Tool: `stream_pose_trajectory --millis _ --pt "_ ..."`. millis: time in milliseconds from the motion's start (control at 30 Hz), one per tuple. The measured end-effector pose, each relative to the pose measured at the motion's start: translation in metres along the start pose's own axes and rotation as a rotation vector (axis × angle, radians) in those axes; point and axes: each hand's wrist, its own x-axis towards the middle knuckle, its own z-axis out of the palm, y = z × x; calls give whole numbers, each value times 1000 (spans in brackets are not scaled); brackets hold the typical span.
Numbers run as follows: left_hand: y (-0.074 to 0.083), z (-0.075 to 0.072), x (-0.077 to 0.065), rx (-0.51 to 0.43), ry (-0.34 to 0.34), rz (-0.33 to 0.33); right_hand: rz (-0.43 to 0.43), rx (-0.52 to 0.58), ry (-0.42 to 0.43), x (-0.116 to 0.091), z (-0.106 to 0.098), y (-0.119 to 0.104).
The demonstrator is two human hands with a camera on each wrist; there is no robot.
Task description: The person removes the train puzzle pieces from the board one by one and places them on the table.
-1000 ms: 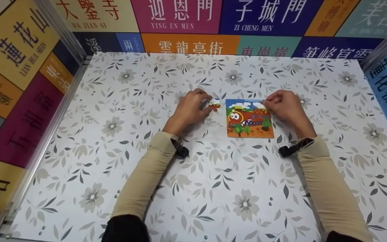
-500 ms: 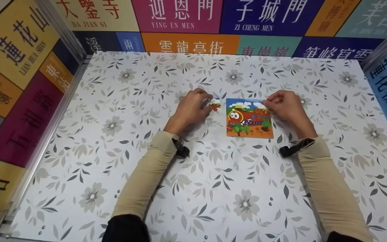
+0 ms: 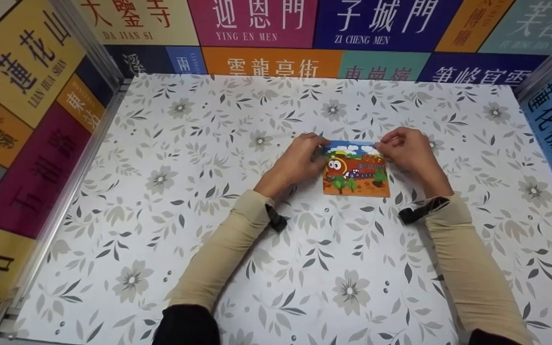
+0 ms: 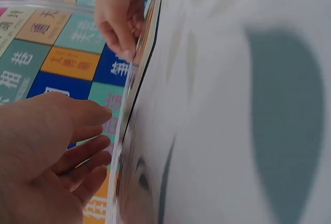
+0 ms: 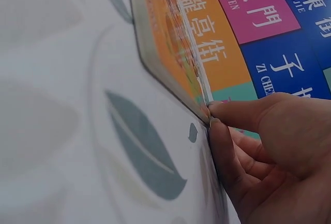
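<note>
A square picture card [image 3: 355, 177] with a cartoon red train lies flat on the flowered tabletop. My right hand [image 3: 406, 147] pinches its far right corner between thumb and index finger, as the right wrist view shows with the card [image 5: 164, 48] edge-on. At the card's far left corner, the fingertips of my left hand [image 3: 302, 155] overlap the edge. In the left wrist view, thumb and fingers of the left hand [image 4: 59, 151] stand apart with nothing visible between them. The small printed piece seen beside this hand earlier is hidden or merges with the card.
The white tabletop [image 3: 352, 249] has grey flowers and leaves. Behind it rises a wall of coloured panels [image 3: 257, 24] with Chinese lettering, and similar panels [image 3: 22, 167] flank the left side. A black wrist camera [image 3: 276, 221] sits at the left cuff.
My left hand has moved right, from beside the card to its far left corner, and the small printed piece no longer shows separately. The right hand and the card have stayed in place.
</note>
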Motion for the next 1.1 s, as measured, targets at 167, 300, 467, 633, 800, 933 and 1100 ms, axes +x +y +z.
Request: stream_pose_trajectory --millis 167,300,467,633,800,933,1100 --pt "11 11 7 -30 -58 -2 -20 -2 22 -2 -2 0" --pt "14 16 12 -37 -82 -11 -49 -18 27 -4 -1 -1" --pt "17 19 19 -20 -106 -36 -28 -16 19 -4 -2 -2" --pt "21 22 24 -9 -96 -26 -23 -15 8 -2 -2 -1" --pt "26 25 26 20 -70 -1 -18 -21 6 -1 -2 -1" --pt "30 26 29 72 -80 -14 -14 -25 7 -1 -2 -1" --pt "33 27 31 98 -91 -25 -26 -23 13 -1 -1 0"
